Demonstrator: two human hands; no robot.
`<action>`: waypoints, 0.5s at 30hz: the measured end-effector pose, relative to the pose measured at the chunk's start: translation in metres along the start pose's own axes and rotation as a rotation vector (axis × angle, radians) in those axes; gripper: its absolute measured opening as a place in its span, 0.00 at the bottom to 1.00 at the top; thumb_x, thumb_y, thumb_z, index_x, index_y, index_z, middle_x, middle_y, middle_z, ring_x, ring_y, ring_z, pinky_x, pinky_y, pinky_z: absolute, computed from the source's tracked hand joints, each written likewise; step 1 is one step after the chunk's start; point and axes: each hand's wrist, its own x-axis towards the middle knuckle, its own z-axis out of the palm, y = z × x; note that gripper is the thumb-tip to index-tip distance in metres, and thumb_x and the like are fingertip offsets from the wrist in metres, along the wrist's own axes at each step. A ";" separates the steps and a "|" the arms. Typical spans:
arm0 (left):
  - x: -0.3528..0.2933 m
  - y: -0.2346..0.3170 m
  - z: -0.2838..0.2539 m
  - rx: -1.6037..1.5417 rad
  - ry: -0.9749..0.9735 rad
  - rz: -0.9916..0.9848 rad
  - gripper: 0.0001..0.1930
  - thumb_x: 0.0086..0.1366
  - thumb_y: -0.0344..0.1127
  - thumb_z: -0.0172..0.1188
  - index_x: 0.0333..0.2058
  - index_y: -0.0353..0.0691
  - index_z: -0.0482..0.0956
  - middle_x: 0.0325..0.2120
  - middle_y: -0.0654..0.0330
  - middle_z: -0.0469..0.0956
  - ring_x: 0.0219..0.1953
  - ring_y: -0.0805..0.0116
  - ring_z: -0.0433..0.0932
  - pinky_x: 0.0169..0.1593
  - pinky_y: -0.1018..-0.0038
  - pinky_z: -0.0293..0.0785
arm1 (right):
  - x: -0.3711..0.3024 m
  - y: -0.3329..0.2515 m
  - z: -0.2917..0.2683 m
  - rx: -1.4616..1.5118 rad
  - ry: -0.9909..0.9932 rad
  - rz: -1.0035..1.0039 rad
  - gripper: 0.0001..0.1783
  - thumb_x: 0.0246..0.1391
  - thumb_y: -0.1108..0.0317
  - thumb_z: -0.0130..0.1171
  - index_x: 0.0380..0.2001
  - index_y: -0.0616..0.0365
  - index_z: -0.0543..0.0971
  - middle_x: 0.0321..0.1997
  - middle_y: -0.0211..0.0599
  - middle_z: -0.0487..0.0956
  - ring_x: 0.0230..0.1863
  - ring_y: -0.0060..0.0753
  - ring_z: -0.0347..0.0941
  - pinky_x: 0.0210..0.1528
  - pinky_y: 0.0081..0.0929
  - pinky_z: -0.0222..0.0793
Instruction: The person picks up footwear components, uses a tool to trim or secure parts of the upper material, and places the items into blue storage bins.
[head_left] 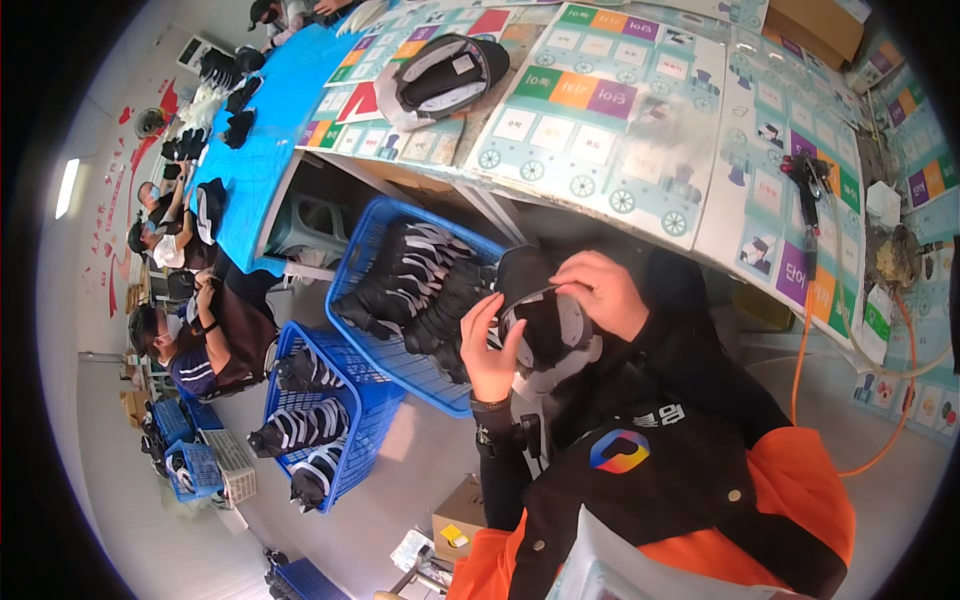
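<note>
Two hands on one dark cap

Turned hollow side up, the dark cap [553, 322] of black cloth, with smooth pale lining curving inside its bowl, sits at the dial's centre, before a black apron with orange sleeves [630, 490]. The left hand [488, 355], at 8 o'clock, has thumb and fingers parted at the edge; how firmly it grips, I cannot tell. The right hand [608, 292], at 2 o'clock, pinches the rim between thumb and fingertips. Both cover parts of that edge.

At 9 o'clock, just beside the left hand, a blue plastic crate [380, 225] holds nested rows of black-and-pale caps [420, 270]. A second blue lattice-sided crate [372, 425] stands at 8, with more stacks. From 12 to 2 runs a worktable covered in glossy printed sheets [650, 150], its front edge near the right hand. On it, another upturned cap [455, 78] lies at 11, and a black-handled tool [808, 190] at 2. An orange hose [801, 365] hangs toward 3; a brown cardboard box [465, 512] stands at 7.
</note>
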 end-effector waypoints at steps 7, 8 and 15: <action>-0.016 -0.032 -0.002 -0.066 0.127 -0.042 0.11 0.66 0.24 0.66 0.46 0.33 0.86 0.42 0.54 0.83 0.45 0.63 0.81 0.52 0.71 0.76 | -0.001 0.008 0.008 0.137 -0.088 0.121 0.05 0.54 0.74 0.71 0.36 0.59 0.88 0.35 0.35 0.84 0.41 0.36 0.80 0.45 0.29 0.75; -0.015 -0.033 0.000 -0.071 0.122 -0.040 0.11 0.66 0.24 0.66 0.46 0.33 0.86 0.42 0.54 0.83 0.45 0.63 0.81 0.52 0.71 0.76 | -0.001 0.009 0.009 0.185 -0.097 0.187 0.04 0.55 0.74 0.71 0.35 0.59 0.88 0.35 0.35 0.84 0.41 0.34 0.80 0.45 0.28 0.75; -0.003 -0.048 -0.012 -0.692 -0.138 -0.579 0.08 0.78 0.32 0.56 0.43 0.34 0.82 0.39 0.66 0.82 0.39 0.78 0.77 0.45 0.78 0.74 | 0.012 0.014 0.008 0.606 -0.404 0.633 0.05 0.68 0.72 0.62 0.37 0.62 0.82 0.37 0.23 0.80 0.41 0.15 0.73 0.47 0.19 0.71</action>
